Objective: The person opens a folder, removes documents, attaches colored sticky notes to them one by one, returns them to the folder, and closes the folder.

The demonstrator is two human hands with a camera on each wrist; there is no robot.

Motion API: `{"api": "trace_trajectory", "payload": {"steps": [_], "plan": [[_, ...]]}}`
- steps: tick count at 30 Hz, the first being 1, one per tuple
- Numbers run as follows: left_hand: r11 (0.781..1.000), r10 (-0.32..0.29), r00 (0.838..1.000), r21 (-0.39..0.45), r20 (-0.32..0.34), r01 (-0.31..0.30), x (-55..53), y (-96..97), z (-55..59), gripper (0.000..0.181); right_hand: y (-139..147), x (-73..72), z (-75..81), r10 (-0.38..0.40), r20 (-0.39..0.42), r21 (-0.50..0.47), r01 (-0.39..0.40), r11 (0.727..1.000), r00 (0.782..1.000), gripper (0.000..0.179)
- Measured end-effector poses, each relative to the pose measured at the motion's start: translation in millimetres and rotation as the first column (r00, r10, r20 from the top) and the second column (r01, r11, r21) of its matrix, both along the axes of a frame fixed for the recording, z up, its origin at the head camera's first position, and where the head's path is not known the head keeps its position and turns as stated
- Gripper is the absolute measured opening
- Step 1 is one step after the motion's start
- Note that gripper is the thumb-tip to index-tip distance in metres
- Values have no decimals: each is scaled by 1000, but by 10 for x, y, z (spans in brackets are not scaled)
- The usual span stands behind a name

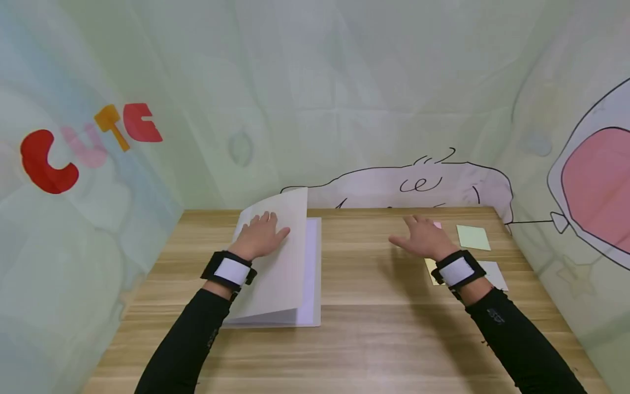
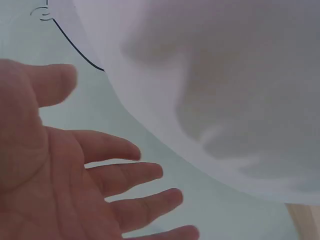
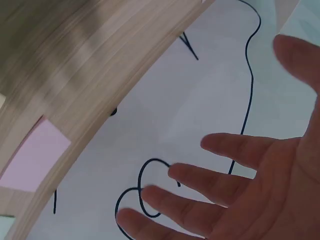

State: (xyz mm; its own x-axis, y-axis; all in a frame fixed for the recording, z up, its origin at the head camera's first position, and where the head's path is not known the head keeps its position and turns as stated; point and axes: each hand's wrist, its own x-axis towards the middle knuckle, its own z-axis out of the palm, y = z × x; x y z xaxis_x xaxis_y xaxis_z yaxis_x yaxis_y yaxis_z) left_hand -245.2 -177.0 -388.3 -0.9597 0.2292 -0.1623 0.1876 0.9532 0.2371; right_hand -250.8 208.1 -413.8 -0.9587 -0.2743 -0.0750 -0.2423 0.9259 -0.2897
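Note:
A white booklet [image 1: 287,273] lies on the left half of the table, its top leaf raised and curving up, with a pale lavender page [image 1: 311,268] showing beneath along the right side. My left hand [image 1: 258,238] overlaps the raised leaf in the head view, fingers spread and holding nothing. In the left wrist view, a hand-shaped shadow falls on the bulging white leaf [image 2: 165,100] beside the fingers. My right hand [image 1: 425,239] is held above the table near the sticky notes, its fingers extended and its palm bare. It partly hides a pink sticky note [image 3: 37,157].
Around the right hand lie a green sticky note [image 1: 473,237], a yellow one [image 1: 433,272] and a whitish one [image 1: 494,275]. The wooden table [image 1: 364,306] ends at a printed cloth backdrop [image 1: 344,109], which also runs along both sides.

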Motion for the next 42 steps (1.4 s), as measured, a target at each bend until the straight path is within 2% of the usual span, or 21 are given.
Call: {"api": "trace_trajectory", "payload": {"steps": [4, 7, 14, 17, 22, 27, 35, 42], "plan": [[999, 16, 1000, 44, 15, -16, 37, -214, -93, 64, -70, 25, -51, 24, 4, -30, -24, 999, 1000, 66], [997, 21, 998, 71, 52, -25, 69, -372, -159, 62, -120, 42, -87, 27, 3, -44, -27, 999, 1000, 59], [990, 67, 985, 111, 157, -85, 171, -670, -287, 51, -215, 70, -116, 32, 2, -88, -32, 996, 999, 53], [989, 84, 980, 104, 179, -104, 240, -755, -334, 49, -219, 90, -125, 43, 6, -95, -43, 995, 999, 53], [983, 119, 974, 117, 194, -144, 295, -885, -487, 60, -232, 130, -153, 52, 20, -119, -49, 992, 998, 51], [962, 141, 965, 198, 222, -187, 286, -1026, -629, 71, -272, 142, -199, 63, 32, -147, -58, 987, 997, 49], [932, 153, 947, 279, 281, -233, 297, -1157, -663, 70, -334, 192, -270, 86, 70, -192, -71, 979, 994, 47], [931, 186, 937, 253, 294, -264, 294, -1193, -725, 71, -386, 245, -328, 67, 91, -196, -48, 979, 994, 47]]}}
